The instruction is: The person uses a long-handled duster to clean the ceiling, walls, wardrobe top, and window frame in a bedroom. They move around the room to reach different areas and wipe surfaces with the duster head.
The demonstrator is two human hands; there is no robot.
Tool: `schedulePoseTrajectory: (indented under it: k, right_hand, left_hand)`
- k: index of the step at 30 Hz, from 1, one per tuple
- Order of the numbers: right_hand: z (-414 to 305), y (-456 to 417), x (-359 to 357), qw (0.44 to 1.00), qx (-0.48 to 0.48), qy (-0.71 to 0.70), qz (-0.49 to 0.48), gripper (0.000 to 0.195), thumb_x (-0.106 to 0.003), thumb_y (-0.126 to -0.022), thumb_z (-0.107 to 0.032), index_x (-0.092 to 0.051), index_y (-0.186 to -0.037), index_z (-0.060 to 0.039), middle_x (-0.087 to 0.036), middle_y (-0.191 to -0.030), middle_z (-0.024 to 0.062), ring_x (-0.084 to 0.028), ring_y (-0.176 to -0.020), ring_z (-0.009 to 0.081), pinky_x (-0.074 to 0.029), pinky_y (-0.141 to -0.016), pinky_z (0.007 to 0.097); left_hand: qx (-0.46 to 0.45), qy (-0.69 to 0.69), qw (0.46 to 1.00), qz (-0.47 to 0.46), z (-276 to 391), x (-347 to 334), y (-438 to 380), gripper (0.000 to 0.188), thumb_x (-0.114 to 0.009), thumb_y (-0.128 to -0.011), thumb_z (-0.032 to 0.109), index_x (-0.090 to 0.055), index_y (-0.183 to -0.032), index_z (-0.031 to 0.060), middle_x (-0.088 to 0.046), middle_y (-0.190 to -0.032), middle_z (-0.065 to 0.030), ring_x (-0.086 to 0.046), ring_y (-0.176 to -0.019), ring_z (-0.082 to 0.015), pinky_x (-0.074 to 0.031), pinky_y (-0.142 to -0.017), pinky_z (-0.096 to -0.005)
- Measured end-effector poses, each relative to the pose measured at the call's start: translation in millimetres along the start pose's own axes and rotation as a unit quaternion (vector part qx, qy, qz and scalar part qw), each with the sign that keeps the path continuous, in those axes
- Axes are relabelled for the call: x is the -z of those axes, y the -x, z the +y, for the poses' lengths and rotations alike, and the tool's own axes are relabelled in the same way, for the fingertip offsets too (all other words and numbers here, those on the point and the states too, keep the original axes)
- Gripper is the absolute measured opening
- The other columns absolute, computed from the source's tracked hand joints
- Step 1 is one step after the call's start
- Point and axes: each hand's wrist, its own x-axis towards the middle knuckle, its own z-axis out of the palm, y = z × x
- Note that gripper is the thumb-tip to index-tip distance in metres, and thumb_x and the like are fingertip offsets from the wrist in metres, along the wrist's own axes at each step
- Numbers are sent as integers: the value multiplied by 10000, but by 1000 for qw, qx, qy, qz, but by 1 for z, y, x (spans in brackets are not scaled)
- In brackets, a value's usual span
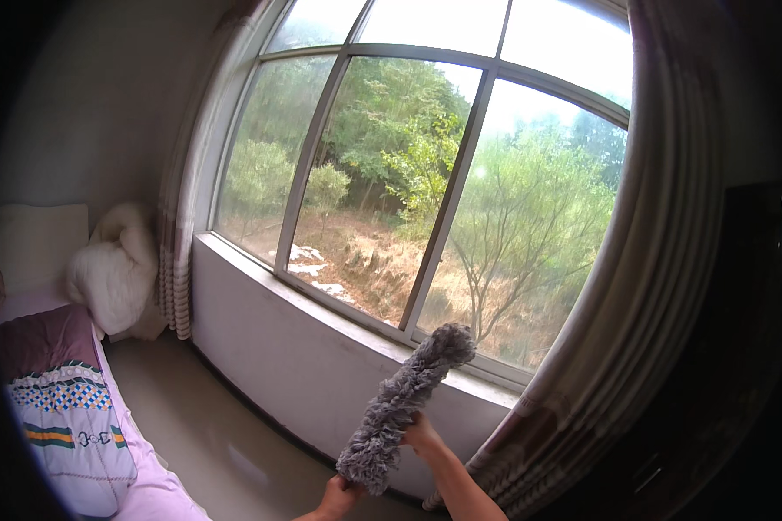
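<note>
A fluffy grey duster (407, 407) slants up and to the right in front of the window sill (365, 335). My left hand (340, 496) is closed around its lower end, at the bottom of the view. Higher up, my right hand (419, 433) grips the duster's side near its middle, the fingers partly hidden by the fibres. The duster's top end overlaps the sill and the lower window frame (407, 333); whether it touches them I cannot tell. Behind it stands a large window with several glass panes (391, 182), trees and dry grass showing outside.
A long curtain (645, 260) hangs right of the window, another (179, 260) at its left. On the left is a bed with a patterned quilt (72, 456), a pillow (39, 247) and a bundled white cover (114, 273). Floor (189, 404) shows between bed and wall.
</note>
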Motion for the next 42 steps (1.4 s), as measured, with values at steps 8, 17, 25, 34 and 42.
schedulePoseTrajectory:
  k: [8,17,25,34,42]
  right_hand:
    - [-27,1,-3,1000,6,-14,-13,306,-479,-724,-27,-428,-1025,-52,-527,-905,33,-504,-795,106,-425,-595,238]
    - [-8,-29,9,963,22,-210,-167,346,-505,-694,6,-417,-1025,-39,-500,-950,67,-498,-857,183,-422,-732,323]
    - [18,-29,-13,959,2,-163,-233,257,-458,-724,6,-458,-979,-30,-504,-946,63,-510,-836,163,-463,-624,284]
    - [3,1,-39,998,-40,-50,-30,198,-427,-695,24,-521,-870,28,-546,-785,59,-502,-709,123,-406,-586,249]
    - [14,-11,-58,995,2,-77,-60,207,-437,-701,12,-503,-896,36,-546,-795,62,-511,-713,137,-410,-638,263]
  left_hand:
    - [74,98,991,-62,26,15,-7,192,-497,-728,148,-483,-886,41,-489,-639,-25,-438,-525,-86,-348,-440,-200]
    - [152,238,952,-114,45,32,-5,61,-445,-704,92,-473,-658,64,-412,-522,-10,-325,-362,-66,-224,-321,-193]
    - [193,258,933,-163,31,52,6,49,-432,-719,58,-479,-710,68,-421,-526,-6,-302,-365,-56,-197,-326,-177]
    - [48,87,994,44,5,35,13,112,-463,-681,-12,-466,-786,27,-488,-642,-21,-434,-532,-67,-342,-441,-200]
    - [-104,-68,984,130,-11,38,15,88,-452,-673,-17,-483,-755,-13,-494,-571,-10,-440,-531,-72,-345,-455,-208]
